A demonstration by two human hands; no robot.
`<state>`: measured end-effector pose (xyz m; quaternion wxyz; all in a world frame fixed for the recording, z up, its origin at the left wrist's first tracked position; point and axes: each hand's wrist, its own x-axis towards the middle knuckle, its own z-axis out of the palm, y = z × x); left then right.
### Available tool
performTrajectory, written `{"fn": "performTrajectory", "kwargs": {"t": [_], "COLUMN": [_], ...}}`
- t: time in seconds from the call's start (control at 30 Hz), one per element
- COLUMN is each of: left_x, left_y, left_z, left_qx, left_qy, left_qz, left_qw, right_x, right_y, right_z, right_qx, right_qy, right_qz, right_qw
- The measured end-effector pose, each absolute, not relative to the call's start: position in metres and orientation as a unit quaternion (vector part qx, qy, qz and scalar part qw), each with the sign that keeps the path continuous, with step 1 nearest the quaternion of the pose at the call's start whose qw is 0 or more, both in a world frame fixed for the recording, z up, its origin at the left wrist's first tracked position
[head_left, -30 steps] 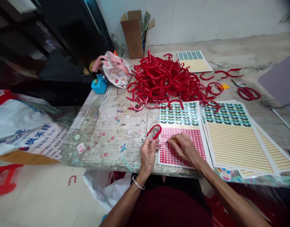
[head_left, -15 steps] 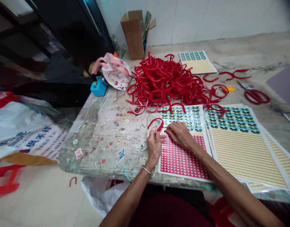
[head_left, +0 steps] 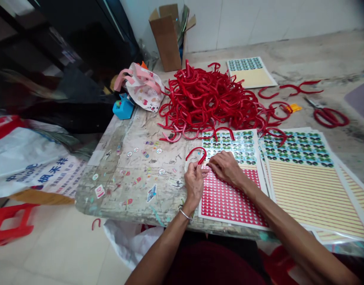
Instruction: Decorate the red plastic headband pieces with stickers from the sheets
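A curved red strip (head_left: pixel 196 149) is pinched at one end between the fingers of my left hand (head_left: pixel 194 182), with its arc pointing away from me. Beside it, my right hand (head_left: pixel 226 167) rests on a sticker sheet (head_left: pixel 226 198) printed with green-blue figures above and red-and-white rows below. The right fingers are bent and drawn together at the sheet's left edge; what lies under their tips is too small to make out. Beyond both hands spreads a large heap of red curved strips (head_left: pixel 211 99), a few overlapping the sheet's top.
More striped sheets (head_left: pixel 303 194) overlap on the right. Red-handled scissors (head_left: pixel 330 116) and a smaller sheet (head_left: pixel 251 73) lie farther back. A cardboard box (head_left: pixel 167 43), a patterned bag (head_left: pixel 143 89) and a blue holder (head_left: pixel 123 109) stand at the back left.
The camera view has shifted slightly, moving the scissors and sheets outward to the right. Both hands keep nearly the same pose, with the red strip still in my left hand.
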<state>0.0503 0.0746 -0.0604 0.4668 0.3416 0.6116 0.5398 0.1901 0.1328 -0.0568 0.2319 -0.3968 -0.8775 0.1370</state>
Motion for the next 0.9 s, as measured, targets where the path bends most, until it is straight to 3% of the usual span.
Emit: {"fn": "performTrajectory", "kwargs": {"t": [0.9], "left_x": [0.0491], "left_y": [0.0738], "left_z": [-0.0611], "left_qx": [0.368], "left_qy": [0.617], "left_qz": [0.529], "left_qw": [0.451], "right_x": [0.1865], "right_y": [0.1343], "right_z": [-0.0578], "right_qx": [-0.402], "right_qy": [-0.868], "right_qz": [0.133], "right_qw": [0.258]}}
